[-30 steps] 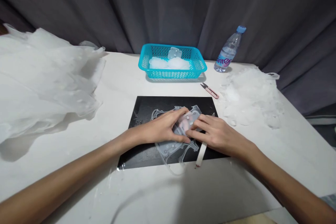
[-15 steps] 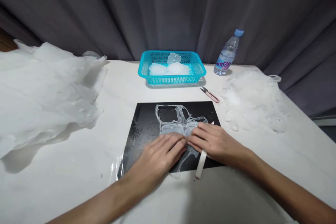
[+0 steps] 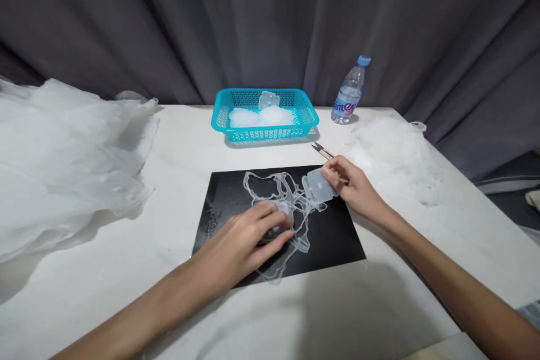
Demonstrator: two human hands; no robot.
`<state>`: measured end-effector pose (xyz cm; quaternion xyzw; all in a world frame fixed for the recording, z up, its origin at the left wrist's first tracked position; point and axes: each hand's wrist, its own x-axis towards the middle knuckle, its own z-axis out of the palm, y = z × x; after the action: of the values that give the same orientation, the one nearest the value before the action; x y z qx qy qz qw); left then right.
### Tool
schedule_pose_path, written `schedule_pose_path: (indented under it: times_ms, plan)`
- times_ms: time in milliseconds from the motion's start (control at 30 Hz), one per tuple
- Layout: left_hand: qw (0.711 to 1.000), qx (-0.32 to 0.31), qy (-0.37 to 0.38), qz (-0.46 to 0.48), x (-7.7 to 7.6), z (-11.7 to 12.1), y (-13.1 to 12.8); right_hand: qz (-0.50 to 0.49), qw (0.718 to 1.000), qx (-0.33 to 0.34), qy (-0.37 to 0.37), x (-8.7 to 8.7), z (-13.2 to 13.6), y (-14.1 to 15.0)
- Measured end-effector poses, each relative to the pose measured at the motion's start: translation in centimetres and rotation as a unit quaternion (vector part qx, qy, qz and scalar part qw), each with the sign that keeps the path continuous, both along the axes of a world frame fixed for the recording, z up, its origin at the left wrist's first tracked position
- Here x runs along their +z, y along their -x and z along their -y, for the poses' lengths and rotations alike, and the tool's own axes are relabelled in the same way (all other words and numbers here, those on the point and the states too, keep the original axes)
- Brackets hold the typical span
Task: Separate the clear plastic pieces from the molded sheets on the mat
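A translucent, rounded-square plastic piece (image 3: pixel 319 187) is pinched in my right hand (image 3: pixel 351 183), raised at the right of the black mat (image 3: pixel 333 236). The tip of a thin, pale strip (image 3: pixel 343 180) shows at the curled fingers of the same hand. My left hand (image 3: pixel 257 230) lies over the left part of the translucent plastic frame (image 3: pixel 301 244), thumb and fingers apart. Under its fingertips another plastic piece (image 3: pixel 283 209) shows in part; the rest is hidden by the hand. Thin, looping plastic strips of the frame spread across the mat.
A turquoise basket (image 3: pixel 270 134) with several plastic pieces (image 3: pixel 274 115) stands at the back. Right of it is a water bottle (image 3: pixel 346 98). Thread snips (image 3: pixel 323 151) lie behind my right hand. Piles of translucent plastic sit left (image 3: pixel 67 169) and right (image 3: pixel 392 152).
My right hand has moved up and to the right with a plastic piece, apart from my left hand. The left fingers have spread. The pale strip no longer sticks out below the right hand.
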<state>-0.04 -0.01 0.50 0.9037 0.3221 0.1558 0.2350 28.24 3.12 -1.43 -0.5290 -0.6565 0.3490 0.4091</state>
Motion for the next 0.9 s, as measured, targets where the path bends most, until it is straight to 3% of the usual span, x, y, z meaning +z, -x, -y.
schedule_pose_path:
  times_ms: [67, 133, 233, 300, 400, 567, 733, 900]
  plan:
    - [0.996, 0.06, 0.053, 0.048, 0.5, -0.8, -0.4, 0.019, 0.999, 0.049, -0.009, 0.7, 1.1, 0.3]
    - [0.977, 0.119, 0.151, 0.093, 0.7, -1.5, -1.1, 0.042, 0.996, 0.051, -0.054, 1.2, 2.2, 0.9]
    - [0.898, 0.146, 0.377, 0.172, 0.6, -2.3, -2.3, 0.077, 0.979, 0.058, -0.18, 1.4, 3.8, 2.2]
    - [0.857, 0.127, 0.455, 0.208, 0.3, -2.6, -2.7, 0.104, 0.959, 0.123, -0.235, 1.2, 4.7, 3.1]
    - [0.866, 0.126, 0.441, 0.198, -0.1, -2.8, -2.4, 0.121, 0.944, 0.209, -0.223, 1.2, 5.0, 3.5]
    - [0.911, 0.127, 0.369, 0.129, -0.5, -2.1, -1.3, 0.113, 0.981, 0.07, -0.142, 1.7, 3.4, 2.2]
    - [0.93, 0.078, 0.342, 0.11, -0.5, -1.7, -1.2, 0.134, 0.978, 0.151, -0.042, 1.4, 2.7, 3.1]
    - [0.956, 0.076, 0.273, 0.069, -0.3, -2.1, -1.1, 0.056, 0.984, 0.166, 0.02, 1.6, 2.7, 4.2]
